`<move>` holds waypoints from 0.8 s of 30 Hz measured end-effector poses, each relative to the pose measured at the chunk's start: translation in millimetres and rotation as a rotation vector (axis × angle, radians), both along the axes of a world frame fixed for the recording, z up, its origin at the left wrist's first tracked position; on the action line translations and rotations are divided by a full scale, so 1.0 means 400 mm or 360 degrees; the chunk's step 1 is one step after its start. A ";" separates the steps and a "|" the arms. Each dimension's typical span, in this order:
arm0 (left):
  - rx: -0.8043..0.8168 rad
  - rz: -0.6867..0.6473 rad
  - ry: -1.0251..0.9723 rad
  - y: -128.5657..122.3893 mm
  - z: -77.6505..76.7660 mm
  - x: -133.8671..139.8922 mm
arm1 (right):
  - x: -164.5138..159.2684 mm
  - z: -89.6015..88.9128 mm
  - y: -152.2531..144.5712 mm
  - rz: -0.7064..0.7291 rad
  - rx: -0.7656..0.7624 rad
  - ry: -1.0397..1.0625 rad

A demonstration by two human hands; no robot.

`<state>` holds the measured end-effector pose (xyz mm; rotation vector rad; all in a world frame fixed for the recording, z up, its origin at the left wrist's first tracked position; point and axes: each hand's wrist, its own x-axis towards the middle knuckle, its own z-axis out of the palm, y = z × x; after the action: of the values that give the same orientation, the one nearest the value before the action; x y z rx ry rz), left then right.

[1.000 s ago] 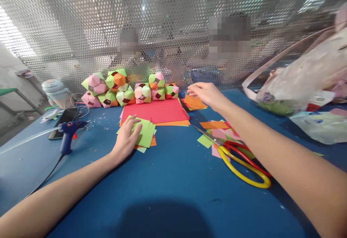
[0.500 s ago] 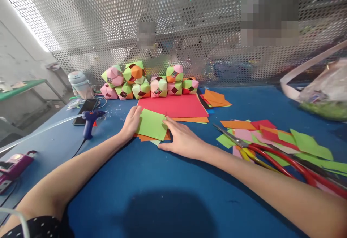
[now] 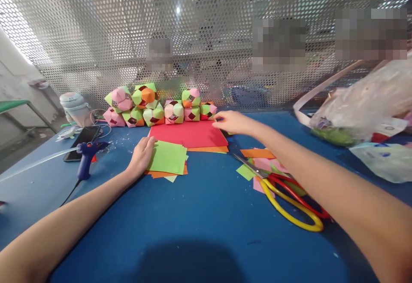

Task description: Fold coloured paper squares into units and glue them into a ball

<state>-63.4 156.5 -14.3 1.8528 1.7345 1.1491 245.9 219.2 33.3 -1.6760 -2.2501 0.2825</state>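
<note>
A stack of small paper sheets (image 3: 167,157), green on top with orange and pale green corners poking out beneath, lies on the blue table. Against its left edge, my left hand (image 3: 141,155) keeps its fingers together and curled on the paper, the thumb hidden. My right hand (image 3: 236,123) reaches over the back right corner of the large red sheet (image 3: 186,135), fingertips drawn together around something small and dark that I cannot make out. Orange sheets show beneath the red one. Folded paper balls (image 3: 174,112) in pink, green and orange are stacked behind.
Scissors with red and yellow handles (image 3: 289,203) lie among paper scraps (image 3: 246,171) under my right forearm. On the left are a blue glue gun (image 3: 86,158), a phone (image 3: 82,142) and a cup (image 3: 75,109). A perforated metal screen (image 3: 206,66) stands behind; a plastic bag (image 3: 357,102) sits right.
My right hand has left the small paper stack and moved back and right to the red sheet's far corner. My left hand stays at the stack. The view has shifted right.
</note>
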 end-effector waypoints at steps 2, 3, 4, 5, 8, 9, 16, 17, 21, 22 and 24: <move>-0.0001 -0.0010 0.0001 0.000 0.001 0.000 | 0.066 -0.006 0.080 -0.0165 0.0007 -0.0054; -0.0007 -0.0015 0.0003 0.001 0.001 -0.001 | 0.091 -0.014 0.111 -0.0219 -0.0002 -0.0072; -0.0015 -0.0021 0.0007 0.001 0.001 -0.001 | 0.110 -0.024 0.136 -0.0240 -0.0016 -0.0081; -0.0030 -0.0026 0.0016 0.001 0.001 -0.001 | 0.123 -0.036 0.157 -0.0243 -0.0034 -0.0089; -0.0049 -0.0030 0.0039 0.001 0.001 -0.003 | 0.132 -0.073 0.195 -0.0204 -0.0092 -0.0094; -0.0052 -0.0029 0.0046 0.000 0.002 -0.003 | 0.130 -0.083 0.202 -0.0178 -0.0119 -0.0095; -0.0074 -0.0002 0.0081 -0.005 0.008 -0.001 | 0.150 -0.100 0.187 0.0048 -0.0369 -0.0108; -0.0068 -0.0001 0.0081 -0.004 0.007 -0.001 | 0.159 -0.095 0.179 0.0065 -0.0377 -0.0099; -0.0044 -0.0009 0.0076 -0.001 0.005 -0.004 | 0.179 -0.077 0.165 0.0088 -0.0315 -0.0078; -0.0044 -0.0018 0.0080 -0.001 0.004 -0.005 | 0.177 -0.077 0.169 0.0085 -0.0290 -0.0078; -0.0050 -0.0033 0.0090 0.000 0.004 -0.007 | 0.169 -0.081 0.184 0.0083 -0.0245 -0.0080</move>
<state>-66.1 156.5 -12.6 1.8976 1.7492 1.0649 313.6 292.7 1.0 -1.7190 -2.3653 0.4412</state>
